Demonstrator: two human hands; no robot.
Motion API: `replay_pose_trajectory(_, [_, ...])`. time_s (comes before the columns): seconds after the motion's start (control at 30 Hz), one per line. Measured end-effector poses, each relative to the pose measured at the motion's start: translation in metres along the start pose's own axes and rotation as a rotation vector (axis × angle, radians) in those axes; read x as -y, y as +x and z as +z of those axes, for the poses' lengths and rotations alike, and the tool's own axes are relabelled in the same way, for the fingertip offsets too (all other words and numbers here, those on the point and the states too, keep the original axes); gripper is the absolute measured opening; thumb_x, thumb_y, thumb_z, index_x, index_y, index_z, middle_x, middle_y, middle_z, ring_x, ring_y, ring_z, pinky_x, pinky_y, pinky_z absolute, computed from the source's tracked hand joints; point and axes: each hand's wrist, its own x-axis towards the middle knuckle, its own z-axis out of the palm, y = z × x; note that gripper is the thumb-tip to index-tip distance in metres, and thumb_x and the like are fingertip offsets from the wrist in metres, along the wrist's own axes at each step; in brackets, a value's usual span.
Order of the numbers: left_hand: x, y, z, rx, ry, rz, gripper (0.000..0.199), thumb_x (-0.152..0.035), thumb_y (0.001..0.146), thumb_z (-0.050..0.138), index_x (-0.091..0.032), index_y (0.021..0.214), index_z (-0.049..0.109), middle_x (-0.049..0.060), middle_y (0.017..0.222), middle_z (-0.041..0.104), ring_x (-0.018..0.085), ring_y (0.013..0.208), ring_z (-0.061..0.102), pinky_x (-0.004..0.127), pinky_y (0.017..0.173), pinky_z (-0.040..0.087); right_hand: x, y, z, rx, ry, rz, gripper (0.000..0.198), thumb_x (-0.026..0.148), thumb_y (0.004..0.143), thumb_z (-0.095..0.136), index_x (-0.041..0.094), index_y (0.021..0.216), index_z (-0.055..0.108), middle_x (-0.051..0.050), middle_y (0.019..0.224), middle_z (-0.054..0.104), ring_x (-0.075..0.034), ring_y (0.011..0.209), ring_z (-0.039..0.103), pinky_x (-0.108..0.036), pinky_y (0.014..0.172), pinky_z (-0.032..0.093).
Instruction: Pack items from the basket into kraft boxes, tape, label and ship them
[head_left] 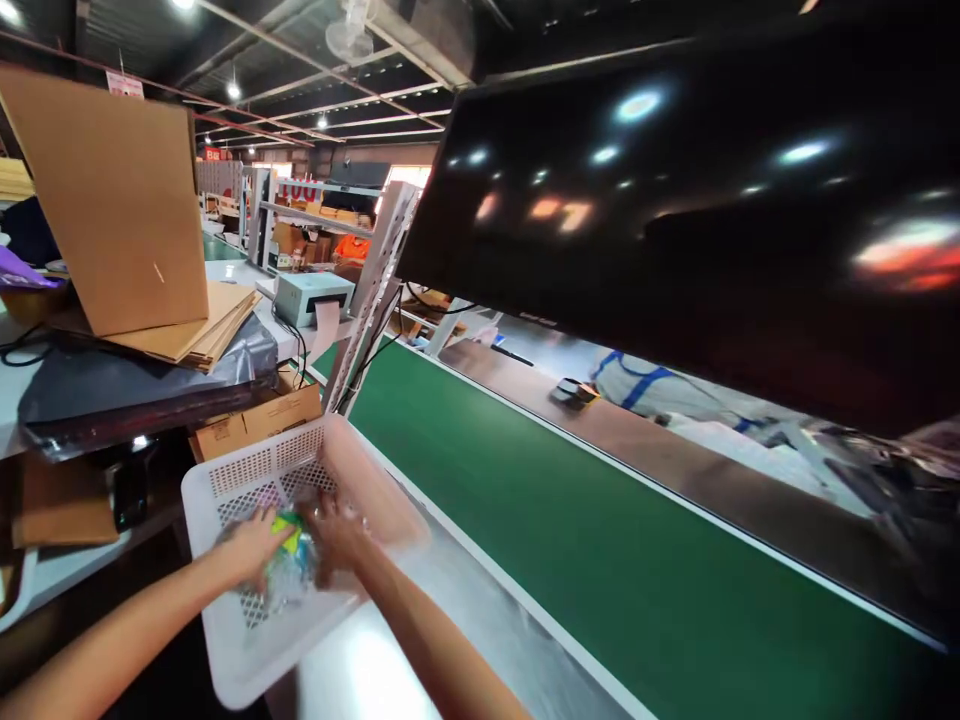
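A white perforated plastic basket (225, 640) stands tilted in view at the lower left, and both hands reach down into it. Inside are clear plastic packets (289, 580) with yellow-green and blue parts showing. My left hand (255, 545) lies on the packets at the left, fingers apart, one finger by the yellow-green patch (286, 530). On the other side, my right hand (334, 535) is at the packets near the basket's right wall. Motion smears its fingers, so whether it grips a packet is unclear. A pale pink roll-like shape (371, 480), blurred, runs along the basket's right side.
A green conveyor belt (525, 500) runs diagonally on the right, beneath a large dark screen (675, 230). Cardboard sheets (120, 210) and a black wrapped stack (150, 385) are at the left. A label printer (315, 298) stands beside a metal post (375, 290). A cardboard box (259, 420) sits behind the basket.
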Motion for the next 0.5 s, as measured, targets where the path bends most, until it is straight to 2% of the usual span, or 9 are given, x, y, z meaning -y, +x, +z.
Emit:
replay_pose_trajectory(0.07, [-0.004, -0.003, -0.002, -0.034, 0.006, 0.041, 0.100, -0.022, 0.059, 0.089, -0.029, 0.151, 0.051, 0.021, 0.147, 0.054, 0.042, 0.138, 0.052, 0.058, 0.099, 0.058, -0.002, -0.002, 0.014, -0.030, -0.018, -0.028, 0.119, 0.027, 0.058, 0.096, 0.034, 0.161, 0.036, -0.026, 0.169, 0.028, -0.057, 0.150, 0.032, -0.072, 0.096, 0.054])
replay_pose_trajectory(0.13, [-0.008, -0.006, -0.004, -0.052, 0.024, 0.062, 0.086, -0.013, 0.062, 0.081, -0.025, 0.144, 0.057, 0.020, 0.139, 0.058, 0.040, 0.131, 0.056, 0.054, 0.095, 0.060, -0.003, -0.008, 0.020, -0.066, -0.006, -0.055, 0.090, 0.021, 0.070, 0.086, 0.029, 0.151, 0.050, -0.023, 0.160, 0.042, -0.046, 0.138, 0.051, -0.056, 0.096, 0.058])
replay_pose_trajectory(0.23, [-0.012, -0.005, -0.003, -0.080, 0.052, 0.107, 0.075, -0.011, 0.064, 0.077, -0.020, 0.136, 0.061, 0.022, 0.147, 0.054, 0.042, 0.133, 0.054, 0.054, 0.095, 0.059, -0.004, -0.013, 0.018, -0.091, 0.040, -0.060, 0.053, 0.011, 0.081, 0.071, 0.024, 0.132, 0.065, -0.015, 0.140, 0.061, -0.032, 0.114, 0.067, -0.045, 0.091, 0.059])
replay_pose_trajectory(0.3, [-0.010, -0.001, -0.002, -0.085, 0.060, 0.151, 0.079, -0.020, 0.060, 0.084, -0.019, 0.136, 0.062, 0.021, 0.161, 0.044, 0.045, 0.137, 0.050, 0.057, 0.099, 0.057, -0.009, -0.017, 0.010, -0.119, 0.088, -0.065, 0.036, 0.008, 0.085, 0.069, 0.020, 0.119, 0.070, -0.008, 0.121, 0.069, -0.025, 0.101, 0.070, -0.041, 0.087, 0.059])
replay_pose_trajectory(0.37, [-0.008, 0.003, 0.000, -0.080, 0.042, 0.181, 0.086, -0.031, 0.057, 0.090, -0.020, 0.137, 0.062, 0.017, 0.167, 0.040, 0.047, 0.139, 0.047, 0.058, 0.104, 0.054, -0.019, -0.023, -0.002, -0.168, 0.145, -0.062, 0.023, 0.008, 0.089, 0.068, 0.017, 0.109, 0.072, -0.004, 0.108, 0.072, -0.021, 0.095, 0.069, -0.040, 0.086, 0.059])
replay_pose_trajectory(0.43, [-0.006, 0.007, 0.003, -0.062, 0.009, 0.185, 0.087, -0.036, 0.056, 0.092, -0.020, 0.137, 0.063, 0.017, 0.160, 0.049, 0.047, 0.138, 0.048, 0.058, 0.105, 0.054, -0.032, -0.034, -0.016, -0.240, 0.206, -0.052, 0.019, 0.007, 0.091, 0.065, 0.016, 0.106, 0.071, -0.004, 0.107, 0.072, -0.020, 0.099, 0.068, -0.038, 0.089, 0.058])
replay_pose_trajectory(0.5, [-0.005, 0.008, 0.005, -0.051, -0.031, 0.183, 0.083, -0.037, 0.058, 0.092, -0.019, 0.134, 0.064, 0.017, 0.147, 0.061, 0.045, 0.134, 0.050, 0.056, 0.102, 0.055, -0.044, -0.046, -0.032, -0.308, 0.265, -0.043, 0.025, 0.003, 0.090, 0.059, 0.015, 0.109, 0.071, -0.005, 0.112, 0.072, -0.020, 0.104, 0.067, -0.036, 0.092, 0.056])
